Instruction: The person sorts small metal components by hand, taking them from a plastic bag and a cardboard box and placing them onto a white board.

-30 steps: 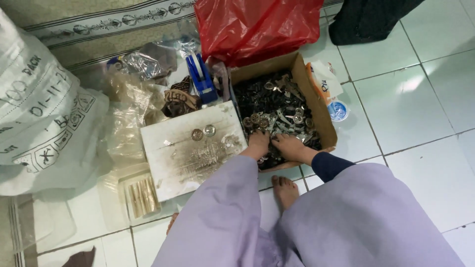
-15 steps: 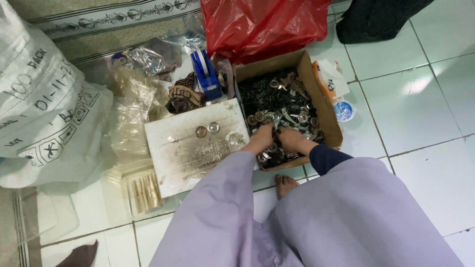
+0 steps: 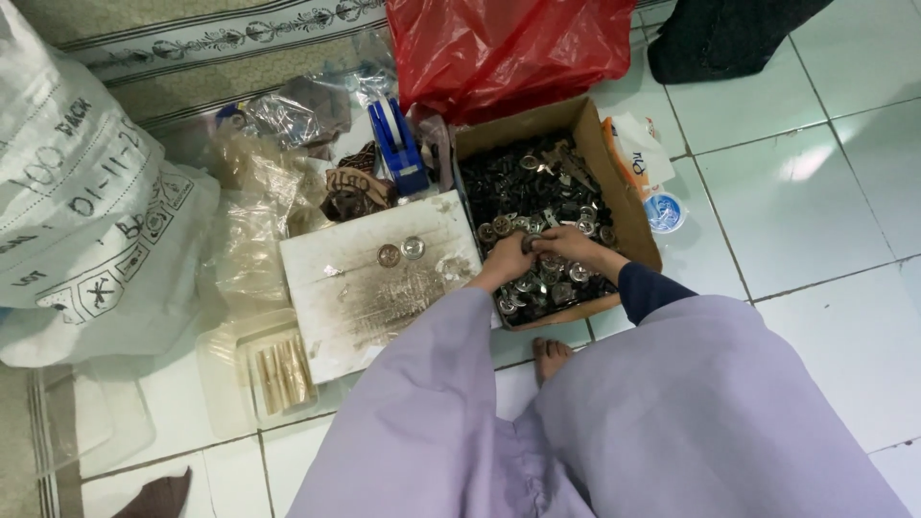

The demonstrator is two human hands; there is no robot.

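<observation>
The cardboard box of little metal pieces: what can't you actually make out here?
- Head view: the piece pinched between the left hand and right hand is too small to identify.
- The cardboard box near corner is hidden by the lilac sleeves.
- The box's contents are too small to tell apart.
- The white sack is cut off by the left edge.

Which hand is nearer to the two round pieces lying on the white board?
Left. The left hand is at the box edge beside the two round pieces; the right hand is farther, over the cardboard box.
</observation>
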